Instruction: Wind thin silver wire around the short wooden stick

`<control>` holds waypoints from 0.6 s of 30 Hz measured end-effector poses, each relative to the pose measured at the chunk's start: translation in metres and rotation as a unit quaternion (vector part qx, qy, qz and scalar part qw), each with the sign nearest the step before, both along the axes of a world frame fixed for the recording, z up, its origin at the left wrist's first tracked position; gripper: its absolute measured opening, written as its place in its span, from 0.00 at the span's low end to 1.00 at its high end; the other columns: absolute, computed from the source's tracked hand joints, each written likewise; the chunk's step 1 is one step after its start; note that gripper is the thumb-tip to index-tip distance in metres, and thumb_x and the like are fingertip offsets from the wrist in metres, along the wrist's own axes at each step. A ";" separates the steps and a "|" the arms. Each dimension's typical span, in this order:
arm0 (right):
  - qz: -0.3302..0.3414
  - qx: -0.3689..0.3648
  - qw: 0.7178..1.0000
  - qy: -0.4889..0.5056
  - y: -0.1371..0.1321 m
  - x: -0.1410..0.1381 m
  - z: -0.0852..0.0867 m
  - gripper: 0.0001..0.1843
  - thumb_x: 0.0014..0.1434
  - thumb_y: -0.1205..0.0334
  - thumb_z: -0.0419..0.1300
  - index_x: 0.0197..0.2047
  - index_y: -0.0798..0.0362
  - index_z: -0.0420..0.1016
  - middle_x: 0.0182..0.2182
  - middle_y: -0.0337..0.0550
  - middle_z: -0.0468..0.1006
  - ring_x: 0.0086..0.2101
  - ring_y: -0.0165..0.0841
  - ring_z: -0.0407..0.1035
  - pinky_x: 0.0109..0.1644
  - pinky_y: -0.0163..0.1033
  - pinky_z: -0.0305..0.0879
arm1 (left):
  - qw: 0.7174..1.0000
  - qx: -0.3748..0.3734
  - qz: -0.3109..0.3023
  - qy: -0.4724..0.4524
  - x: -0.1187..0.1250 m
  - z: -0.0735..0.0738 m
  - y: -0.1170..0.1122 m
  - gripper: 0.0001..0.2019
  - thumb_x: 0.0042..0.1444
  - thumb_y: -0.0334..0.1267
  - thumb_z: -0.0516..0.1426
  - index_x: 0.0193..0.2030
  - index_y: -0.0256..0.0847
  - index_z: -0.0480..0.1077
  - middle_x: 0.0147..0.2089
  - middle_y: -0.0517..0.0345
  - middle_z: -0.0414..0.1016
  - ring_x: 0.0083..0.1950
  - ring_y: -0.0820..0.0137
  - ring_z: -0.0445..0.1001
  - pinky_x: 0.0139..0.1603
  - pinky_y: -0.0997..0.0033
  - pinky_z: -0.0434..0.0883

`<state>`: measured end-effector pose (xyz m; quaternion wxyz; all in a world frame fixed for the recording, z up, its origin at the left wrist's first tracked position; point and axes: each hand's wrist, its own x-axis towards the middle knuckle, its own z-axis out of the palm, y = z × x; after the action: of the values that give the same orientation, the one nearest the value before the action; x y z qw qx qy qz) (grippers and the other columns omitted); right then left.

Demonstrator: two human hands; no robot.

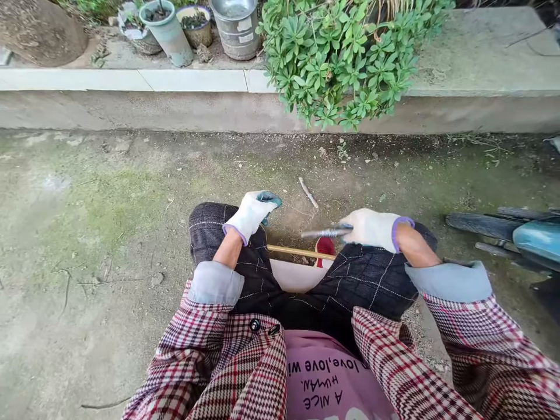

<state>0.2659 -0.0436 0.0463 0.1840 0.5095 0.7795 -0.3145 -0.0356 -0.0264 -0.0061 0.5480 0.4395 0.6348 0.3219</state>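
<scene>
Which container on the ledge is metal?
The silver bucket, rightmost in the row, beside the leafy plant. The other three are matte pots, not shiny.

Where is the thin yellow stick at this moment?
In the head view, near centre, the yellow stick runs between the knees, just below the grey metal tool in the right hand.

A concrete ledge (481, 58) is seen along the far edge of the ground (109, 204), with a leafy plant (345, 58) spilling over its front. Towards its left end, a metal bucket (236, 26), a round pot (195, 23) and a pale green pot (168, 29) are set close together. A twig (308, 192) is left on the ground, and a scooter (525, 233) is parked at the right edge.
</scene>
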 end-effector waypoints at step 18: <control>-0.433 -0.039 0.795 0.423 0.027 -0.007 -0.013 0.15 0.49 0.56 0.77 0.34 0.50 0.76 0.28 0.42 0.78 0.23 0.29 0.68 0.20 0.34 0.67 | 0.972 -0.092 -0.141 -0.166 0.035 0.009 -0.031 0.09 0.47 0.36 0.68 0.36 0.35 0.83 0.24 0.63 0.76 0.21 0.77 0.62 0.21 0.75 0.63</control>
<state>0.2586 -0.0170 0.0333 -0.2996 0.6024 0.4648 -0.5756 -0.0005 -0.0572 0.0029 0.7237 0.4124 0.4934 0.2504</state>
